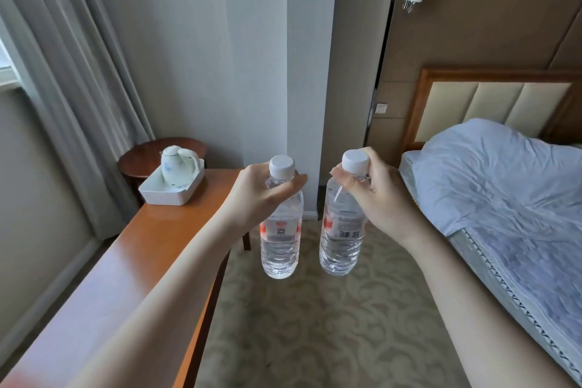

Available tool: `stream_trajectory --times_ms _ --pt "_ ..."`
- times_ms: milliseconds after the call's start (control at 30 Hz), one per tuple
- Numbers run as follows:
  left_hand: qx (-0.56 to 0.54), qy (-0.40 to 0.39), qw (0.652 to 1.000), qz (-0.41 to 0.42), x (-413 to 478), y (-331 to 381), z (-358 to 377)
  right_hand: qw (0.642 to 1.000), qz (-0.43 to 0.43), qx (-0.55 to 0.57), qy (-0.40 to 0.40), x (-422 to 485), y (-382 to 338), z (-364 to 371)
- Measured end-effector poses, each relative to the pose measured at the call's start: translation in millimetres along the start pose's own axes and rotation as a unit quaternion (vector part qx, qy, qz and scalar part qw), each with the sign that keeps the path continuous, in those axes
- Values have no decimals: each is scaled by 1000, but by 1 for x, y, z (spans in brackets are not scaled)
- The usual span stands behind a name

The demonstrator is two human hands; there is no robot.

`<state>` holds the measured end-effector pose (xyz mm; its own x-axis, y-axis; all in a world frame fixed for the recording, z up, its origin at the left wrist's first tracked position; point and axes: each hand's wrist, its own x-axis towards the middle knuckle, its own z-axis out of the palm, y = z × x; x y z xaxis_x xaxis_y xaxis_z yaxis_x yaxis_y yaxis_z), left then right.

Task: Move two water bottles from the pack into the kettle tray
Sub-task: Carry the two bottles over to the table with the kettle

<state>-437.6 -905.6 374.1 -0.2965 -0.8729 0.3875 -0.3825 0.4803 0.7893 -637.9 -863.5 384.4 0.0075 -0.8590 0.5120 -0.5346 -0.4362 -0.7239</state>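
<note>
- Bottles [279,242] [341,239]: clear, white caps, red-marked labels.
- Tray [170,190]: white, ribbed.
- Kettle [178,167]: white.
- Desk [132,255]: orange-brown wood.
- Carpet [315,324]: beige, swirl pattern.
- Bedding [504,186]: pale blue.

No wording can be read. The left bottle [279,230] carries a red-and-white label with a small square code, its print too blurred. The right bottle [341,224] shows a barcode [348,234], digits illegible.
</note>
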Motion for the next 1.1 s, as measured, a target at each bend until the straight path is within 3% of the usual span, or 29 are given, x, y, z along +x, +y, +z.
stream_trajectory --times_ms 333,633,867,1100 --pt "3 3 1000 -30 140 -75 23 999 -3 -1 -41 140 101 16" --pt "8 92 995 -47 281 -144 32 992 -53 26 -113 302 193 43" --pt "9 148 985 -90 354 -210 9 981 -70 56 -169 410 241 102" --pt "33 186 972 -137 411 -315 -31 963 -88 84 -241 504 285 206"
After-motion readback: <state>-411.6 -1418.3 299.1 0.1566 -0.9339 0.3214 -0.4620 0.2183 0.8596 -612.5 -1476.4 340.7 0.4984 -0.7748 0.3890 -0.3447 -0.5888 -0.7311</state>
